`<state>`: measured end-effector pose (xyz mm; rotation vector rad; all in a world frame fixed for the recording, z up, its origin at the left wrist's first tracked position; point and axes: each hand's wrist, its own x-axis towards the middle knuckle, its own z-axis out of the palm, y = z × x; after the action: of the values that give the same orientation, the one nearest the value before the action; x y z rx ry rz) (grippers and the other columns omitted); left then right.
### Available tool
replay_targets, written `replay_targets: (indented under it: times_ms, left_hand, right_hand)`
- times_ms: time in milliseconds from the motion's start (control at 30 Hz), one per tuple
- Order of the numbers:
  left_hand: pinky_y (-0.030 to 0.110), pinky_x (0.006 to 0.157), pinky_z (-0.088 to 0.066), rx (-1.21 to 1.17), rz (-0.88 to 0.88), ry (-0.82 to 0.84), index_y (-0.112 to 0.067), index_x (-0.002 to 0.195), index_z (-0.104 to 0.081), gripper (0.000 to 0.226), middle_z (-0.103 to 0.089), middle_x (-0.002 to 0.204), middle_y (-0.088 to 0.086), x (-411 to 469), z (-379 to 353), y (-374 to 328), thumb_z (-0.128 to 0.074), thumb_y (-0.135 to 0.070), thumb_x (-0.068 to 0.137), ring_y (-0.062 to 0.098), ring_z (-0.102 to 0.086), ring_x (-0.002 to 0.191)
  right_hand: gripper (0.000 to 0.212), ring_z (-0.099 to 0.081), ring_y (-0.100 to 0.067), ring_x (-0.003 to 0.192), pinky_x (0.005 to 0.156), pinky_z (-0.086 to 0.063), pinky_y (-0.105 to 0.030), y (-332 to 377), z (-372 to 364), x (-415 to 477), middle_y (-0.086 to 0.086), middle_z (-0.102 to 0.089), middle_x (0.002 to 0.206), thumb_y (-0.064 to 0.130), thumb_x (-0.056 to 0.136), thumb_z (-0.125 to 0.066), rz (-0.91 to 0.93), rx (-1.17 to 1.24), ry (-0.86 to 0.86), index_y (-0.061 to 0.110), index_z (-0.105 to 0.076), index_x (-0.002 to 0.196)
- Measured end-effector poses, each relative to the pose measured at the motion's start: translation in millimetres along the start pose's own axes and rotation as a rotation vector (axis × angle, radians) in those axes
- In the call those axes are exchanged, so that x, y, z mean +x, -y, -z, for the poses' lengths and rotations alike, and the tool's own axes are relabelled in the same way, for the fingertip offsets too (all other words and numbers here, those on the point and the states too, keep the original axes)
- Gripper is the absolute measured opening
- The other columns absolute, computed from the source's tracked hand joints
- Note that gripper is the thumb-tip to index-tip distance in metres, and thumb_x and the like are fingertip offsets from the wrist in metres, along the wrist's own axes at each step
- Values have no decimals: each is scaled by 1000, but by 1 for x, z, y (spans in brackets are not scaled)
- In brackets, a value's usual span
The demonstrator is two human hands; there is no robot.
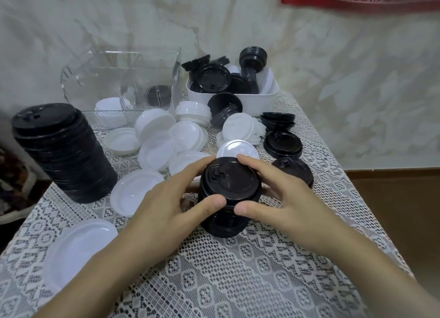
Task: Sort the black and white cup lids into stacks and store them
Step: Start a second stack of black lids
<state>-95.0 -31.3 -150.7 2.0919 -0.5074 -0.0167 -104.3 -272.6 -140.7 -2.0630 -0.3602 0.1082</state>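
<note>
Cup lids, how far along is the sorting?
Done: a tall black stack stands at left, some lids in the clear box. In hand: the left hand and right hand grip a short black stack. Left: loose white lids, mixed lids in the white tub.

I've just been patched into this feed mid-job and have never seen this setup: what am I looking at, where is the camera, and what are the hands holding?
There is no machine here: these are a person's two bare hands, and the single picture comes from a camera worn on their head, looking forward and down. The left hand and right hand grip a short stack of black cup lids from both sides; it stands on a lace tablecloth. To the left stands a taller stack of black lids. In the middle lie loose white lids, and to the right a few loose black lids. At the back are a clear plastic container, which seems to hold some lids already, and a white tub heaped with mixed lids.
</note>
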Motion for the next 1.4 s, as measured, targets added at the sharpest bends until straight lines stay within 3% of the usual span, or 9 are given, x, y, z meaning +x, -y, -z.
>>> replay_targets:
  times_ms: [167, 300, 367, 500, 633, 733, 833, 1033, 1400]
  left_hand:
    - [36, 97, -54, 67, 23, -1, -73, 141, -32, 79, -57, 129, -44, 2, 0, -3, -56, -90, 68, -13, -56, 120]
    - [40, 96, -54, -3, 44, -4, -71, 137, -40, 72, -64, 125, -36, 2, -4, -4, -64, -81, 69, -9, -58, 120]
    - [41, 98, -53, -18, 57, -13, -71, 137, -41, 72, -64, 125, -35, 1, -5, -5, -65, -80, 69, -9, -57, 121]
    - [43, 100, -53, -29, 63, -15, -73, 135, -41, 68, -65, 124, -36, -2, -6, -6, -64, -77, 72, -9, -58, 120]
    - [42, 103, -51, -26, 57, -37, -76, 133, -38, 65, -63, 125, -38, -4, -8, -8, -61, -80, 73, -11, -57, 120]
    - [40, 104, -51, -25, 58, -31, -77, 133, -36, 64, -62, 123, -40, -5, -8, -8, -59, -80, 74, -13, -56, 119]
    - [41, 106, -50, -30, 65, -21, -74, 139, -33, 73, -61, 128, -38, -3, -7, -3, -59, -84, 72, -11, -54, 124]
    - [40, 108, -49, -83, 44, 6, -68, 143, -36, 79, -60, 135, -33, -1, -8, 2, -67, -78, 72, -9, -52, 130]
    - [39, 106, -50, -113, 30, 21, -60, 145, -42, 76, -61, 136, -30, 0, -8, 4, -70, -71, 75, -4, -54, 131]
  right_hand:
    - [82, -48, 8, 135, 118, -40, -35, 0, 6, 4, 35, -52, 144, 65, 74, -77, 12, -66, 52, 57, -42, 148]
    - [49, -60, 3, 125, 111, -48, -39, -1, 25, 3, 29, -64, 134, 52, 88, -74, -11, 9, -40, 49, -62, 135]
    - [35, -67, -3, 111, 100, -55, -37, -11, 39, 3, 25, -71, 117, 44, 91, -70, -51, -170, -239, 47, -68, 126]
    - [61, -52, -15, 131, 101, -43, -34, -33, 51, 5, 14, -53, 147, 49, 92, -70, -229, -660, -229, 34, -51, 148]
    - [60, -58, -13, 121, 97, -48, -35, -39, 47, 5, 15, -60, 137, 50, 91, -73, -255, -585, -240, 35, -53, 145]
    - [44, -70, -2, 100, 88, -58, -30, -15, 51, 4, 23, -69, 113, 45, 88, -76, -165, -210, -364, 42, -65, 130]
    - [38, -68, -1, 109, 97, -54, -32, 14, 45, 3, 20, -72, 117, 43, 86, -78, 2, 23, -280, 43, -69, 123]
    - [48, -53, 5, 130, 110, -44, -32, 31, 9, 2, 29, -59, 133, 42, 81, -74, 115, -113, -73, 40, -66, 128]
    - [54, -49, 5, 135, 111, -41, -27, 23, 10, 0, 29, -56, 139, 34, 82, -76, 117, -48, -25, 40, -61, 134]
